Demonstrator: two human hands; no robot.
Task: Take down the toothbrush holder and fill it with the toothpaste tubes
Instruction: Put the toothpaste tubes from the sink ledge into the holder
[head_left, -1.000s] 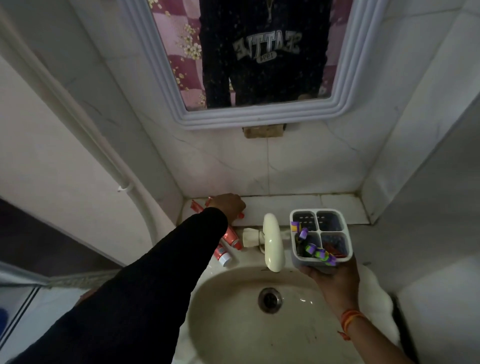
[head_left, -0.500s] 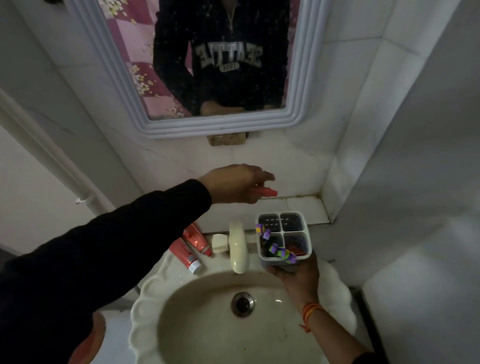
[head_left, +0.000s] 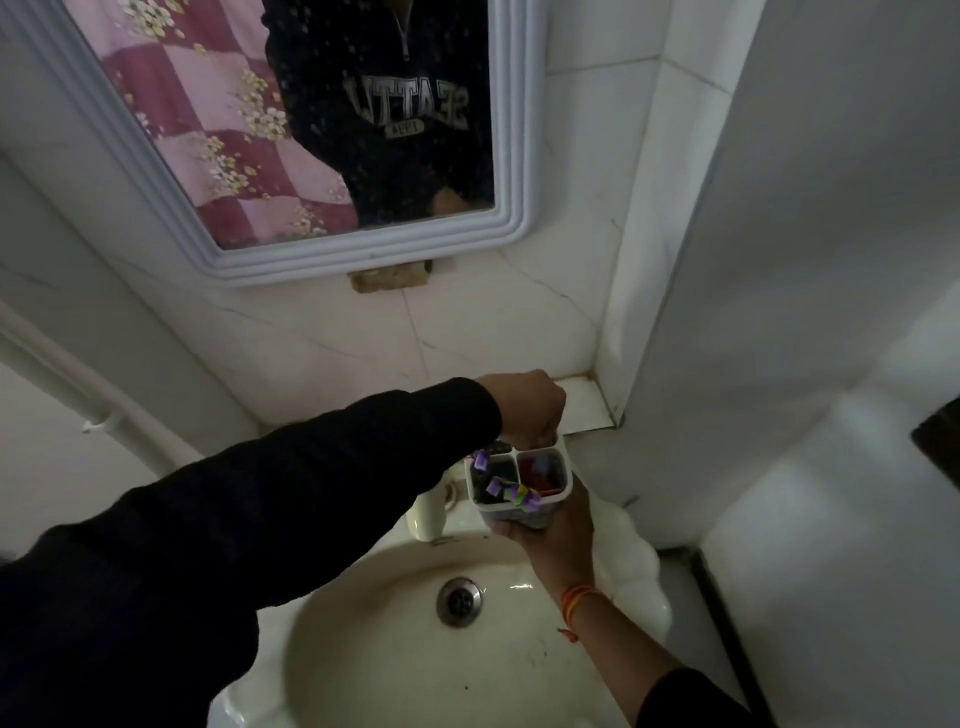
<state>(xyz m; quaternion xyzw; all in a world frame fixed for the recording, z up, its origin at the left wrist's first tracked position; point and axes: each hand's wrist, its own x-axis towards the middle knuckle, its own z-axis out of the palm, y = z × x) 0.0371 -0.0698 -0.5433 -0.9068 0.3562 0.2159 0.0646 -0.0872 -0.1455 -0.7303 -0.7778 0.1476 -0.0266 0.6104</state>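
My right hand (head_left: 551, 538) holds the white four-compartment toothbrush holder (head_left: 567, 470) from below, upright over the back rim of the basin. Something red (head_left: 540, 475) sits in its front right compartment, and purple and green pieces (head_left: 511, 491) stick out of the front left one. My left hand (head_left: 524, 408), in a dark sleeve, hovers over the two back compartments with its fingers bunched and pointing down into them. The toothpaste tube it carries is hidden under the hand. The other tubes by the tap are hidden behind my left arm.
The cream tap (head_left: 428, 512) stands just left of the holder. Below lies the basin (head_left: 395, 670) with its drain (head_left: 458, 601). A tiled ledge (head_left: 584, 397) runs behind the basin into the right corner wall. A framed mirror (head_left: 363, 254) hangs above.
My left hand picked a red tube from the ledge at the left, carried it right and lowered it onto the holder's back compartments. My right hand kept the holder in place.
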